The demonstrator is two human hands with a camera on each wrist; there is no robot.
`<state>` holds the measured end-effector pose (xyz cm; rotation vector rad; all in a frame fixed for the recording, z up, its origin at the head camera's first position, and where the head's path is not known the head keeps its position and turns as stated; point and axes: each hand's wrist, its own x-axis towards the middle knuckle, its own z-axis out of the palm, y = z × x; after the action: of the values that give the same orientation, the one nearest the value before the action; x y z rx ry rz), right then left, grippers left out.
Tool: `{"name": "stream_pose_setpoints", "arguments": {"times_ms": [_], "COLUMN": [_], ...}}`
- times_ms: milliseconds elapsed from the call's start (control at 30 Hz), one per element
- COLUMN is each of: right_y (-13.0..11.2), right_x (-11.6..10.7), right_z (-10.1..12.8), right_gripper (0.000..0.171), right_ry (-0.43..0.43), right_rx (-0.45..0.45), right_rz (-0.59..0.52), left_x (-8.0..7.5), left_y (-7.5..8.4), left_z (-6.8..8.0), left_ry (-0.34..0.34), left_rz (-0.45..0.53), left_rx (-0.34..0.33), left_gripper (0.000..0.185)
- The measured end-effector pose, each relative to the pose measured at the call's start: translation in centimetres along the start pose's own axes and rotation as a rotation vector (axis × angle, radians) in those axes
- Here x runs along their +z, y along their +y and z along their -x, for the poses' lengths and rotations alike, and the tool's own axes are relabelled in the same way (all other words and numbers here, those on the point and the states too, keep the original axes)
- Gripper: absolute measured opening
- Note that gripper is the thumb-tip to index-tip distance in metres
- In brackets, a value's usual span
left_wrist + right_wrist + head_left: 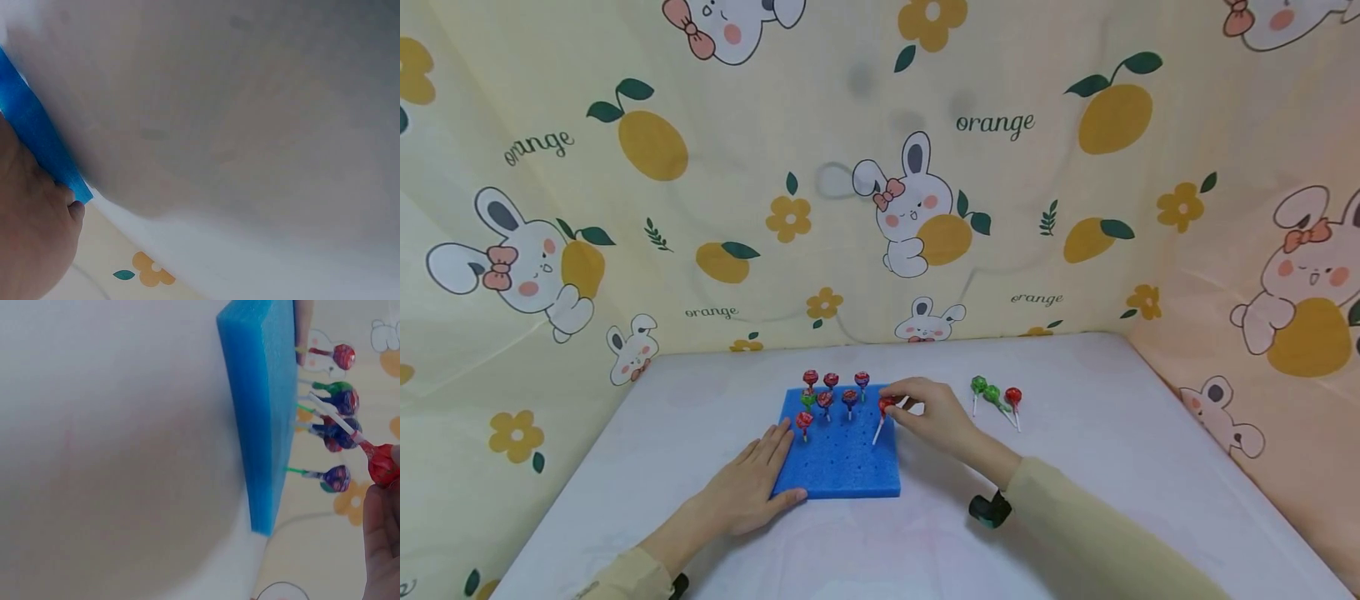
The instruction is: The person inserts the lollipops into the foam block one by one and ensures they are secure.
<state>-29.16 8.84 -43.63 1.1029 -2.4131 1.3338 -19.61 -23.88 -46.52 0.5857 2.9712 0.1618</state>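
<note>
Over the 2 o'clock side of the blue foam block (850, 477) in head view, with 12 taken toward the printed backdrop (820, 125): a red lollipop (884, 406), candy end pinched between thumb and fingers of the right hand (936, 417), clearly the nearer hand. Its white stick (877, 431) slopes down and away from the grip, free end toward 7 o'clock. Right-wrist view puts that stick at a slant to the planted lollipops (825, 401), whose sticks stand nearly square to the foam; the held tip lies near the foam's top face, contact not clear. Seven planted, spread from 10 round past 12 o'clock on the block. Left hand (748, 483), fingers straight, rests along the 9 o'clock edge, thumb by the near corner at 7. Three loose lollipops (992, 394), two green and one red, lie on the white table (925, 542) between the right hand's 2 and 3 o'clock.
</note>
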Motion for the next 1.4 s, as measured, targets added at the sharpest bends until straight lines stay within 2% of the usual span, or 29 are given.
{"name": "stream_pose_setpoints", "arguments": {"times_ms": [700, 1167, 1400], "right_y": [-2.4, -2.6, -2.6], "right_x": [3.2, 5.2, 6.0], "right_z": [-2.4, -3.8, -4.2], "right_gripper": [0.029, 0.025, 0.025], "right_ry": [-0.064, -0.077, -0.108], "right_rx": [0.005, -0.049, -0.011], "right_rz": [-0.019, 0.001, -0.022], "left_x": [0.1, 0.0, 0.0], "left_y": [-0.1, -0.2, -0.2], "left_z": [-0.1, 0.0, 0.0], "left_ry": [-0.009, 0.003, 0.008], "left_rz": [0.003, 0.01, 0.014], "left_rx": [-0.017, 0.01, 0.017], "left_gripper": [0.101, 0.1, 0.098]}}
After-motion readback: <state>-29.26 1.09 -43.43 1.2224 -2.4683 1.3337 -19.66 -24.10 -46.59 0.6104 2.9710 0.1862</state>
